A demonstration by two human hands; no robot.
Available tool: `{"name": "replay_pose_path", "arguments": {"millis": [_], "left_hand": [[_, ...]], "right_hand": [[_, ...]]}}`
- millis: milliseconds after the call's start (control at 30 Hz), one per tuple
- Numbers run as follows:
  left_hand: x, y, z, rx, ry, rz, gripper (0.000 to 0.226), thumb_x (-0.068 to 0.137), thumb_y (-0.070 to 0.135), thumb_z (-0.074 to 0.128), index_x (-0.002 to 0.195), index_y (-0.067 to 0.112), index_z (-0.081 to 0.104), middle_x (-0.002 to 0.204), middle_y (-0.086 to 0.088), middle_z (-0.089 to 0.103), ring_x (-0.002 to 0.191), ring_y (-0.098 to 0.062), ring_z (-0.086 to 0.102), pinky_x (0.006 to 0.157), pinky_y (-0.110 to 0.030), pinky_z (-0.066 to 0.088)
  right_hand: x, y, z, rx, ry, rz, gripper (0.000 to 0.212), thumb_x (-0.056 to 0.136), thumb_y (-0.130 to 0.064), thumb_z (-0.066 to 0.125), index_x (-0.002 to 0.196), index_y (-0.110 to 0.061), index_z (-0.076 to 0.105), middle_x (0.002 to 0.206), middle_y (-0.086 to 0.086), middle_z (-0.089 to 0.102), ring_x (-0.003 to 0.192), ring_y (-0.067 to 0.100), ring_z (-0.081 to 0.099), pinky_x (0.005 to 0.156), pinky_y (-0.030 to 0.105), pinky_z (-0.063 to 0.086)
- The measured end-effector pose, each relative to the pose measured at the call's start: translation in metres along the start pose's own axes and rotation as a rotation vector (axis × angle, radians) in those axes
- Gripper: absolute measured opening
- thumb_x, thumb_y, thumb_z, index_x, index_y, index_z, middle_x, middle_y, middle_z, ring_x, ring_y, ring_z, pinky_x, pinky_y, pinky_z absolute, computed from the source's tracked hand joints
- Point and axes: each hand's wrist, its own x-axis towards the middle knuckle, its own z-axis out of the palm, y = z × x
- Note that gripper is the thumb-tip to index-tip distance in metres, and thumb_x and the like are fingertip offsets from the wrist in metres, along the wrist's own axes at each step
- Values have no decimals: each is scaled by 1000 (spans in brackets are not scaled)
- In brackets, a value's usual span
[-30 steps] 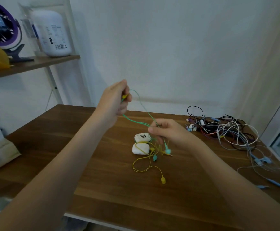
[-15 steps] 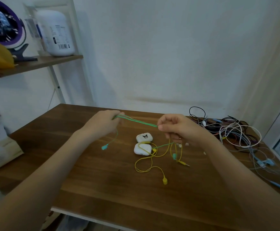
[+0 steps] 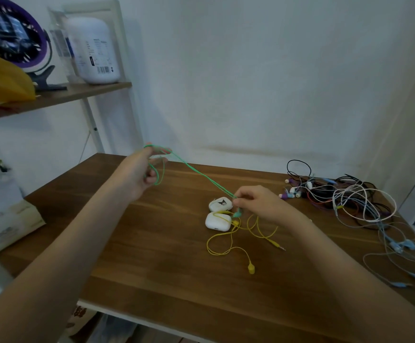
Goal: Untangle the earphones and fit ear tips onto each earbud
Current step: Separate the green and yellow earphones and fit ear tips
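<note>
Blur smears the left hand (image 3: 137, 172) on the green cable (image 3: 202, 175); the right hand (image 3: 263, 206) perhaps half-hides its earbud (image 3: 237, 214).

The thin green earphone cord (image 3: 196, 173) rose tight above the white plastic case (image 3: 217, 222); the thin yellow earphone cord (image 3: 222, 253) lay looped beside it.

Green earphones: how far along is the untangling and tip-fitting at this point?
Done: little that shows; no fitted tip can be made out. In hand: the green cable is stretched taut between the left hand, which holds its loops, and the right hand, which pinches it. Left: the yellow earphones lie looped on the table, and the cable pile at right is tangled.
</note>
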Motion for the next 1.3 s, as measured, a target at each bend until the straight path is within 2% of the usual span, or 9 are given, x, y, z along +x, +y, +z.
{"name": "replay_pose_path", "arguments": {"millis": [133, 300, 467, 600, 767, 933, 1033, 1167, 1300], "left_hand": [[3, -10, -19, 2, 85, -109, 31, 100, 21, 40, 84, 13, 65, 96, -10, 67, 44, -7, 26, 34, -13, 22], [5, -16, -36, -256, 27, -173, 24, 100, 18, 39, 88, 13, 59, 77, -12, 74, 35, -4, 27, 33, -12, 21], [11, -18, -40, -468, -12, -111, 31, 102, 24, 37, 94, 11, 63, 85, -8, 75, 36, -3, 28, 32, -13, 20], [12, -17, -39, -564, -12, -74, 28, 100, 19, 39, 94, 8, 63, 81, -6, 74, 37, -4, 29, 31, -14, 21], [6, -15, -27, -304, -78, -43, 24, 97, 11, 43, 100, 7, 67, 66, 2, 55, 38, -4, 27, 33, -15, 19], [-12, -11, 1, 107, -338, 3, 26, 97, 10, 45, 116, 7, 62, 55, 6, 38, 41, -3, 23, 37, -17, 15], [-25, -11, 24, 370, -491, 63, 27, 93, 23, 60, 119, 18, 62, 57, 4, 30, 42, -5, 19, 40, -19, 12], [-38, -12, 53, 509, -567, 193, 18, 94, 35, 57, 92, 20, 67, 49, 8, 24, 39, -6, 19, 43, -20, 14], [-32, -9, 57, 380, -476, 205, 47, 101, 39, 42, 63, 12, 54, 44, 5, 22, 38, -9, 17, 42, -20, 13]], "right_hand": [[7, -9, 6, 99, 46, -1, 18, 97, -15, 51, 87, -16, 65, 82, 3, 70, 75, 14, 67, 70, 32, 56], [14, -17, 14, 210, 139, 9, 22, 99, -15, 46, 87, -8, 64, 74, 9, 68, 65, 20, 67, 46, 29, 53], [22, -27, 19, 85, 228, -43, 23, 101, -22, 41, 87, -14, 58, 66, 6, 68, 63, 27, 67, 53, 39, 58], [28, -43, 10, 294, 335, -126, 20, 100, -18, 43, 88, -12, 58, 58, 9, 63, 60, 30, 67, 57, 38, 58], [29, -76, -13, 599, 441, -230, 21, 100, -13, 42, 86, -10, 57, 57, 6, 58, 59, 25, 66, 53, 29, 55], [25, -98, -18, 686, 346, -317, 22, 101, -13, 42, 86, -8, 58, 59, 9, 57, 59, 26, 66, 54, 29, 53], [22, -101, -17, 715, 270, -338, 21, 100, -13, 44, 87, -6, 58, 61, 10, 57, 62, 28, 66, 57, 28, 53], [16, -98, -20, 730, 172, -390, 19, 100, -15, 44, 90, -6, 58, 67, 8, 60, 70, 25, 66, 64, 27, 54], [16, -78, -27, 620, 191, -348, 13, 97, -20, 52, 99, -13, 62, 82, 4, 65, 82, 14, 65, 75, 26, 54]]}}
